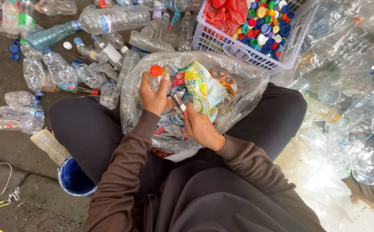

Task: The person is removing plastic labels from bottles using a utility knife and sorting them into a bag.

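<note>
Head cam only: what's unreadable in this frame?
- Bottle body: covered by the left hand; only the orange cap shows.
- Tool in the right hand: too small to identify.
- Plastic bag bottom: buried under labels.
- White basket: top cut by the frame edge.
- Blue tub: partly behind the left sleeve.

In the middle of the frame, the left hand grips a clear bottle with an orange cap. The right hand holds a small knife just beside it. Both sit over a big clear bag of torn labels. A white basket of caps (many colours) is at the upper right. Empty bottles lie at the upper left.
</note>
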